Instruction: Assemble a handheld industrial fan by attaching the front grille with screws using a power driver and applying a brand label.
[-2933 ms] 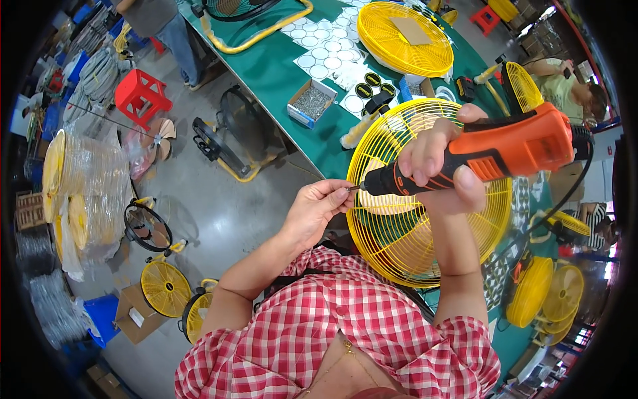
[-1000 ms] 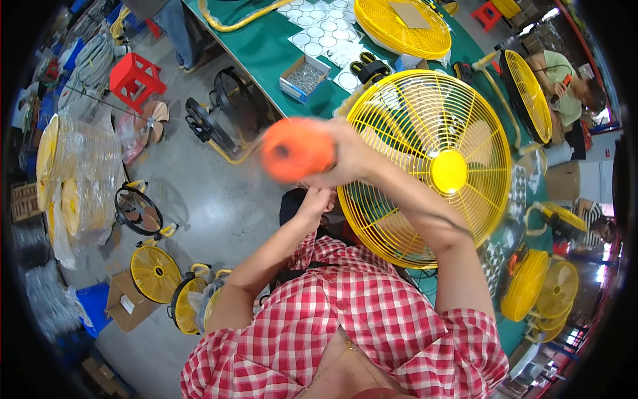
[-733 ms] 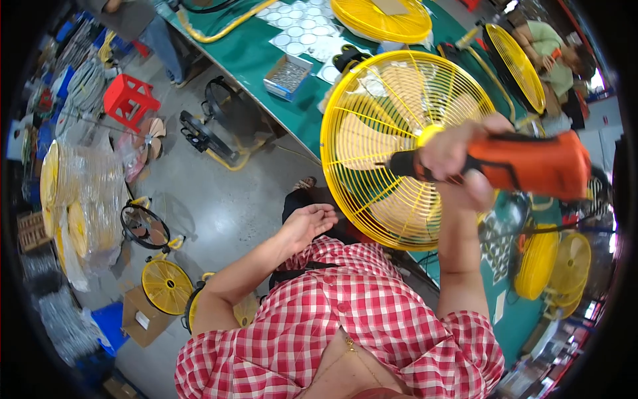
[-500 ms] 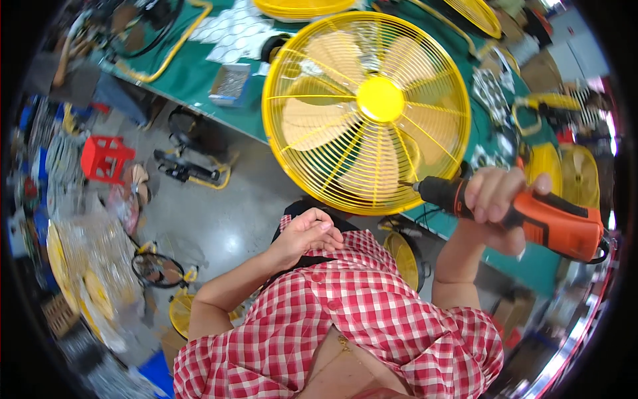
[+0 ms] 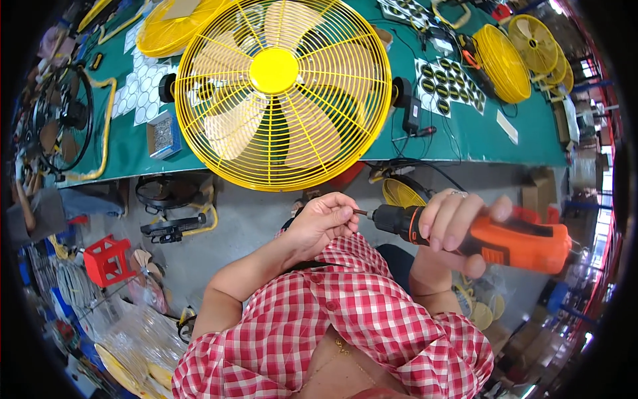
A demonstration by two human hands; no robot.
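My right hand (image 5: 455,229) grips an orange and black cordless screwdriver (image 5: 518,245) in front of my body, its tip pointing left. The fingertips of my left hand (image 5: 325,225) are pinched at the end of the thin driver bit (image 5: 361,212); whether a screw sits there is too small to tell. Beyond my hands, at the table edge, stands a large fan with a yellow wire cage (image 5: 269,176). Pale blades (image 5: 312,130) show through the wires, and a round yellow disc (image 5: 274,70) covers its centre. Both hands are apart from the cage.
A small box of screws (image 5: 161,135) lies on the green table (image 5: 478,143) left of the fan. Sheets of round stickers (image 5: 448,86), a black power adapter (image 5: 412,114) and stacked yellow grilles (image 5: 503,63) are to the right. A red stool (image 5: 107,261) stands on the floor at left.
The screwdriver has come away from the fan cage toward my body. My left hand has moved to its bit and closed there. The view has shifted, putting the fan farther left.
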